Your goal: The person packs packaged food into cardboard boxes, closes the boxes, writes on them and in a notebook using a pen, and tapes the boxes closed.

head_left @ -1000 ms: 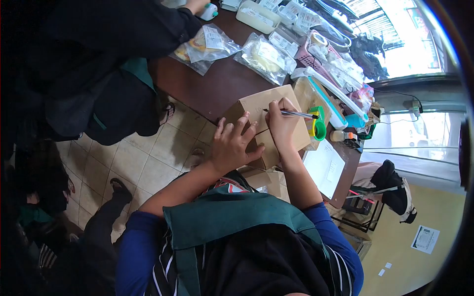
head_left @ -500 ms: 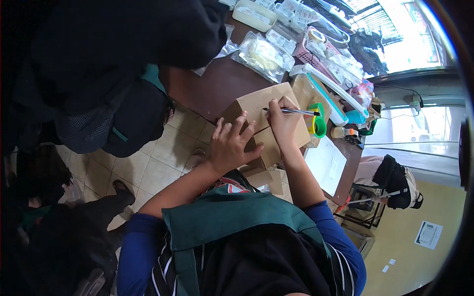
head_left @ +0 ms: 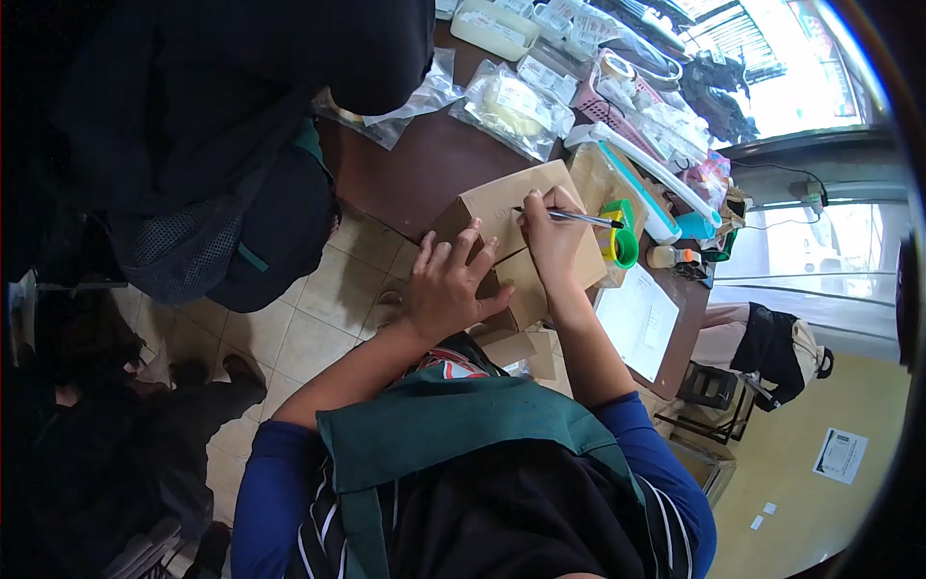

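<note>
A brown cardboard box point(head_left: 502, 207) sits at the table's edge in front of me, with faint handwriting on its top. My right hand point(head_left: 552, 241) is closed around a pen point(head_left: 588, 220), whose tip meets the cardboard beside the writing. Against the box's near left side lies my left hand point(head_left: 455, 282), its fingers spread and the thumb resting on the cardboard.
On the brown table point(head_left: 386, 188) are clear plastic bags point(head_left: 516, 108), a pink basket point(head_left: 603, 92), a green and yellow tape roll point(head_left: 622, 236) and a white paper point(head_left: 637, 323). A person in dark clothes point(head_left: 231, 145) stands close at left; another point(head_left: 776, 352) bends over at far right.
The writing on the box has grown slightly darker or longer while my hands stay nearly in place. The person at left has shifted left, uncovering more plastic bags.
</note>
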The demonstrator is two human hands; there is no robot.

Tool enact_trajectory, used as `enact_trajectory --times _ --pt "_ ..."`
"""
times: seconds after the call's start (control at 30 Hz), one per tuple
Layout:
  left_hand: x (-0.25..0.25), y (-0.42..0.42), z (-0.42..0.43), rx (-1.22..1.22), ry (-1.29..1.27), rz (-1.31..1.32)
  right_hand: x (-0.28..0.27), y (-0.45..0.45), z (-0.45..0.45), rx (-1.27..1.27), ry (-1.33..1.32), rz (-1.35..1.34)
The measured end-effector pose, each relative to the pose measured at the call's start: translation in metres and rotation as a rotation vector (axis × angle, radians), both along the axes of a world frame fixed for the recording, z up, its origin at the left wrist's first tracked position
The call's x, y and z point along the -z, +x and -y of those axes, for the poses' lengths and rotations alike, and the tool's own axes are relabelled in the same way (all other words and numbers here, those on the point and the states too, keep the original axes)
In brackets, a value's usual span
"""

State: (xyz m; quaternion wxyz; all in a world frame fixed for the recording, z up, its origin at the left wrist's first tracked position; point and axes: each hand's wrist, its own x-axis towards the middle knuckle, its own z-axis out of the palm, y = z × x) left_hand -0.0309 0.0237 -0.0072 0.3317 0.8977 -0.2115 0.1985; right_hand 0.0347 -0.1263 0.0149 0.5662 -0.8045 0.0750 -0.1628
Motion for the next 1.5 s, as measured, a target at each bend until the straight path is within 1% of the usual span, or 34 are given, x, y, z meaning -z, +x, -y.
enact_trajectory --times 0.07,0.13,0.17,0.23,0.37,0.53,1.07,1.17,1.23,1.47,1.5 --pt "0.000 0.000 0.000 -0.001 0.016 0.013 0.003 0.000 0.003 0.019 0.028 0.000" --pt "-0.002 0.000 0.001 -0.003 0.023 0.011 0.011 0.002 0.012 -0.002 -0.121 0.042" --pt "-0.003 -0.001 0.000 -0.008 0.030 0.008 0.007 0.001 0.010 0.000 -0.120 0.044" --pt "-0.003 0.000 0.000 -0.005 0.034 0.008 -0.006 -0.001 0.006 0.019 0.125 -0.002" --pt "-0.003 0.000 -0.001 0.010 0.044 -0.008 -0.008 0.003 0.014 -0.029 0.128 0.001" --pt "-0.005 0.000 -0.001 0.008 0.070 -0.021 -0.004 0.000 0.011 -0.044 0.080 0.017" --pt "-0.004 0.002 -0.001 0.030 0.054 -0.021 -0.007 0.000 0.009 -0.073 0.109 -0.009" --pt "-0.003 0.003 -0.001 0.039 0.047 -0.015 -0.007 0.001 0.008 -0.071 0.069 -0.033" --pt "-0.004 0.002 -0.001 0.037 0.052 -0.016 -0.005 0.002 0.011 -0.100 0.003 0.002" --pt "-0.003 0.003 -0.001 0.032 0.068 -0.013 -0.002 0.003 0.011 -0.043 0.030 0.008" --pt "-0.004 0.003 -0.001 0.034 0.068 -0.012 0.002 0.003 0.014 -0.036 -0.029 0.022"
